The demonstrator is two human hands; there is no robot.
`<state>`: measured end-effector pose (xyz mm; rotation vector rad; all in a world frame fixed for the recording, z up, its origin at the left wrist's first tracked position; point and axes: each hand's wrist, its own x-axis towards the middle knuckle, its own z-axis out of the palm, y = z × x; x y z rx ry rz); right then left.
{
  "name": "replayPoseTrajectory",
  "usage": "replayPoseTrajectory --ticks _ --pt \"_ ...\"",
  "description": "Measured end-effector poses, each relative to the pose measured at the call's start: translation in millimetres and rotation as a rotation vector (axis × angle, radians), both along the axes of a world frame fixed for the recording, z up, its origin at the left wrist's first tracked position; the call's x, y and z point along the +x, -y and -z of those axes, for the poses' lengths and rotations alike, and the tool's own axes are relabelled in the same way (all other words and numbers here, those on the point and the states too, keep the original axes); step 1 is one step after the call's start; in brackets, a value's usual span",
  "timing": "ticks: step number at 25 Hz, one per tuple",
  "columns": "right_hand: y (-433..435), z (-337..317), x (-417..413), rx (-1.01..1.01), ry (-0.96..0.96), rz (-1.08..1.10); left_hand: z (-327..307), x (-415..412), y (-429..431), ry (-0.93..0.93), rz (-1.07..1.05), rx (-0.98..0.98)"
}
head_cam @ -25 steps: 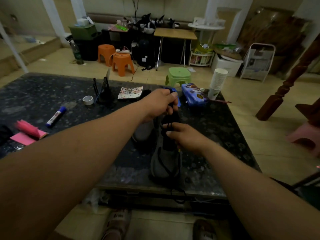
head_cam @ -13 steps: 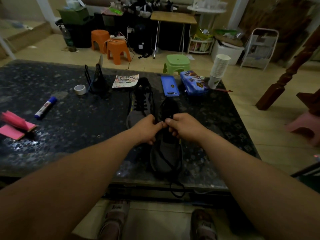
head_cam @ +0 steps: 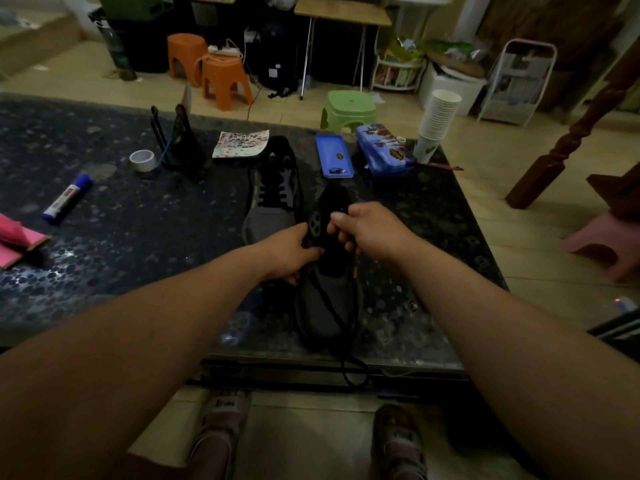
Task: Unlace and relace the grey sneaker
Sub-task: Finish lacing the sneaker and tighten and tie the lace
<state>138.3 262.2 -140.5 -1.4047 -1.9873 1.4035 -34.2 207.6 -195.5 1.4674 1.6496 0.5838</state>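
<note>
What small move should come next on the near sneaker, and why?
Probably the right hand draws the lace out of its eyelet: the left hand grips the sneaker at its eyelet flap, the right seems to pinch the lace, and slack trails over the toe.

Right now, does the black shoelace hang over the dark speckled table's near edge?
Yes, the black shoelace loops down past the dark speckled table's edge.
</note>
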Motion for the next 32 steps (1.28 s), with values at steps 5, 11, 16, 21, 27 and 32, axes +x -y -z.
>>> replayPoseTrajectory --ticks 5,11,16,21,27,32 --pt "-26 -33 -10 0.034 -0.051 0.131 11 -2 0 0.010 -0.008 0.025" --pt "-60 -56 -31 0.000 -0.209 0.264 11 2 7 0.006 -0.010 0.039" --pt "-70 -93 -39 -0.104 -0.522 0.440 9 0 8 -0.093 0.044 0.018" --pt "-62 -85 -41 -0.016 -0.427 0.326 5 5 17 -0.238 -0.015 0.043" --pt "-48 -87 -31 0.009 -0.375 0.175 -30 17 18 -0.087 -0.201 0.410" --pt "-51 -113 -35 0.065 -0.315 0.035 -61 24 -10 0.016 -0.082 0.298"
